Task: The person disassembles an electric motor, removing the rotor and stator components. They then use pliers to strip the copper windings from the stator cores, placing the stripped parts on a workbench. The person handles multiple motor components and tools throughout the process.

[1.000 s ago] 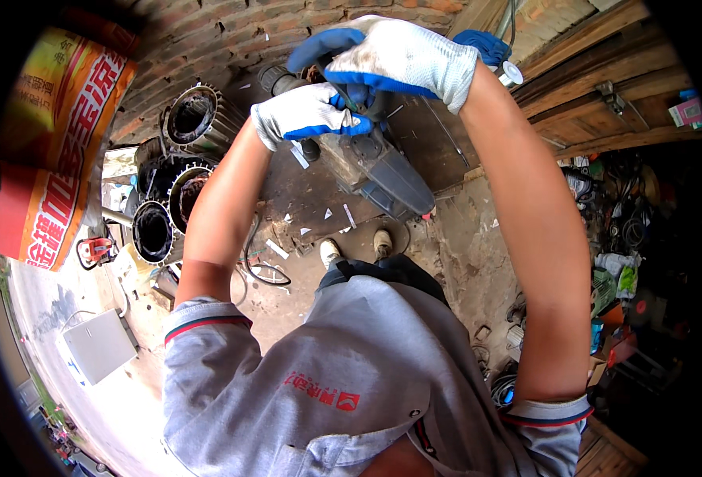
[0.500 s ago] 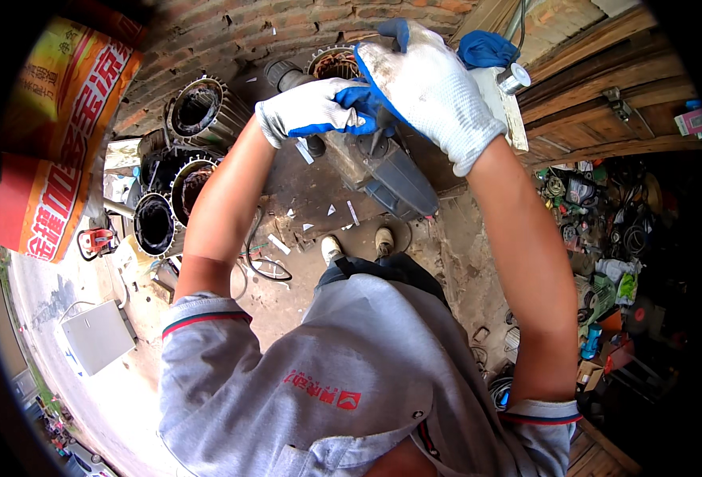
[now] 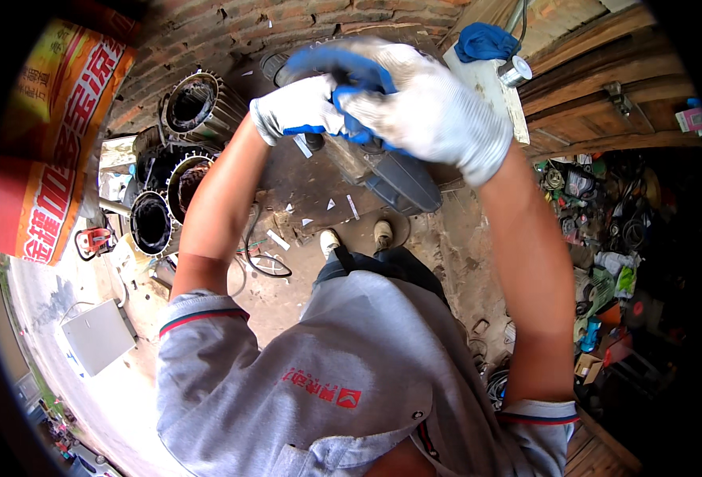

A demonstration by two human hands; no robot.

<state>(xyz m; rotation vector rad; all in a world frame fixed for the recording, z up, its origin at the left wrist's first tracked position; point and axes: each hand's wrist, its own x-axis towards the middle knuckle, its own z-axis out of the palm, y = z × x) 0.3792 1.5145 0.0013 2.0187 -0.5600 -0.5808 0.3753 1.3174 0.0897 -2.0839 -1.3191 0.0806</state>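
My left hand (image 3: 301,110) and my right hand (image 3: 438,103) come together in front of me, both in white knit gloves with blue coated palms. The left fingers are curled closed, and what they hold, if anything, is hidden behind the right hand. The right hand lies over and against the left fingertips; motion smears its fingers, so their grip is unclear. Just below the hands, a grey machine housing (image 3: 402,179), rounded and motor-like, rests on a dark brown work surface (image 3: 303,191). My gloves cover its upper part.
Finned motor casings (image 3: 200,103) with open round ends stand at the left. White scraps (image 3: 351,207) and a black cable (image 3: 267,266) lie near my feet. A pale board (image 3: 490,87) at right bears a blue cloth (image 3: 486,41) and a metal can (image 3: 515,71). Cluttered parts (image 3: 597,207) fill the right.
My right hand has moved down and left over the left fingertips, its fingers sweeping leftward. My left hand has shifted slightly left. The grey housing shows little change.
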